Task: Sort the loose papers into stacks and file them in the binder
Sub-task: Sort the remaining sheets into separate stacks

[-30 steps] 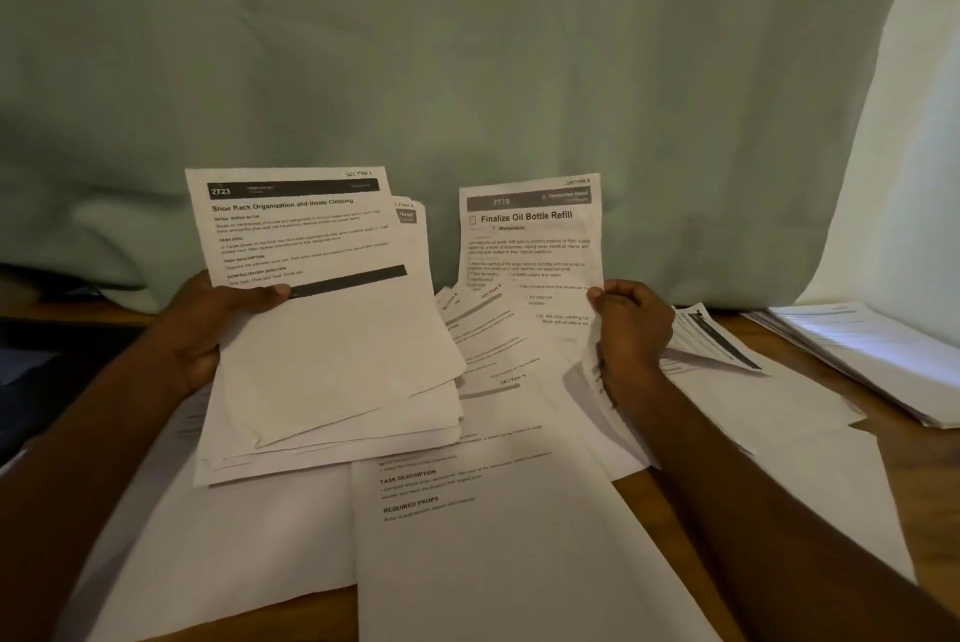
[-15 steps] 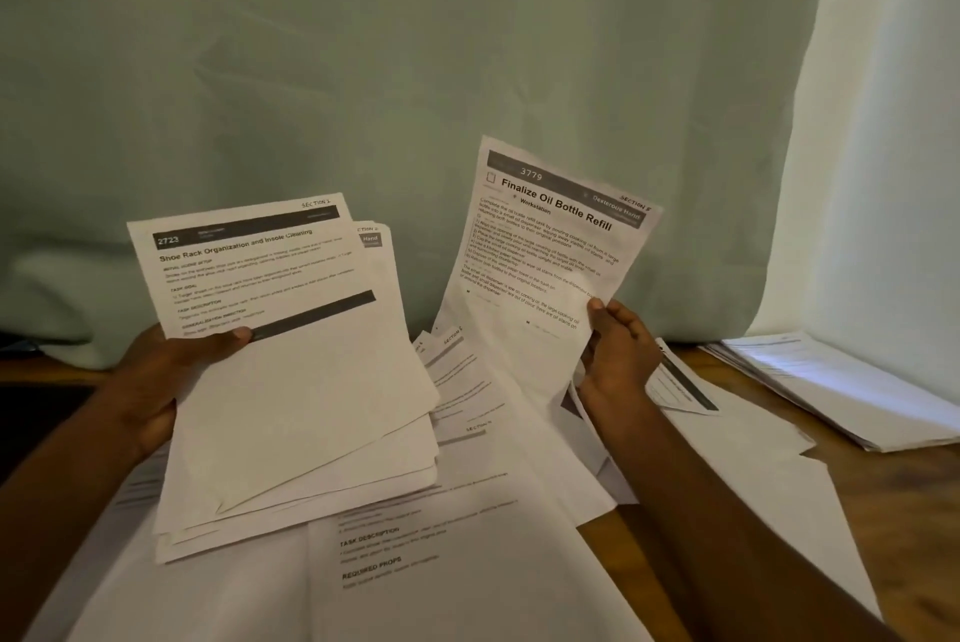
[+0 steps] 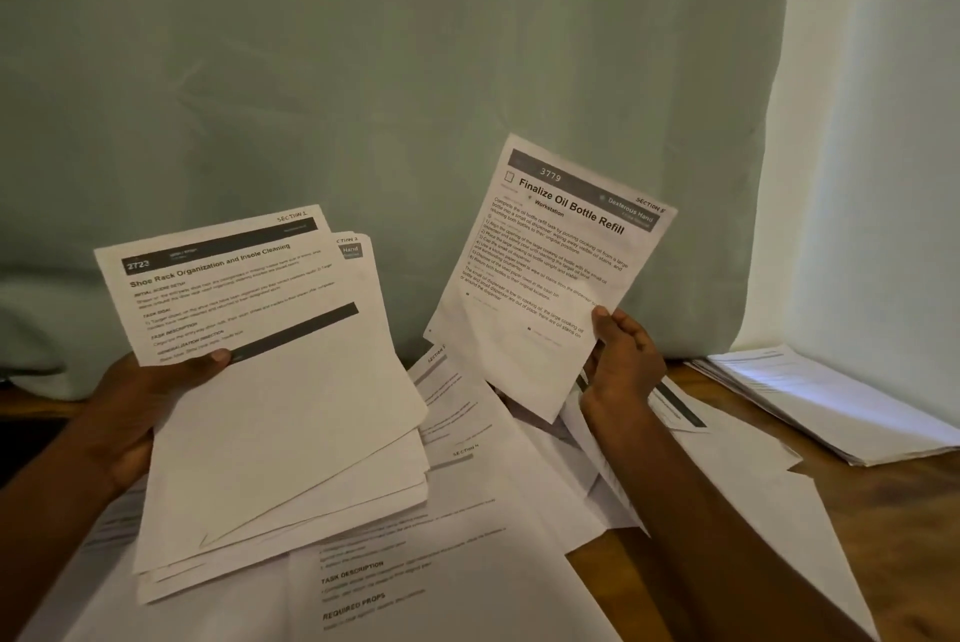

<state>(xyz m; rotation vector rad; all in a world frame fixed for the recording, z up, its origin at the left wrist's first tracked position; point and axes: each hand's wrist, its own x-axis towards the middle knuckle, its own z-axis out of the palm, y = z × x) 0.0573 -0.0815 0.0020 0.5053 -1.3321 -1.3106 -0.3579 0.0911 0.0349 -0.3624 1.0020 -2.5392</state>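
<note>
Pinching single sheet [image 3: 545,272] mid-frame, right hand [image 3: 621,366]; left hand [image 3: 140,407] clamps fanned stack [image 3: 280,407], lower left. Risk: loose lower sheets slide out.

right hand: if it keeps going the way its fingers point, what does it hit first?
The right hand points up and away, so probably the green curtain behind the table. The Oil Bottle Refill sheet it pinches would touch first. Depth is unclear.

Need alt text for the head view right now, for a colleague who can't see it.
The left hand holds a fanned stack of papers topped by a "Shoe Rack Organization" sheet, while the right hand lifts a single "Finalize Oil Bottle Refill" sheet. Loose papers cover the wooden table.
</note>
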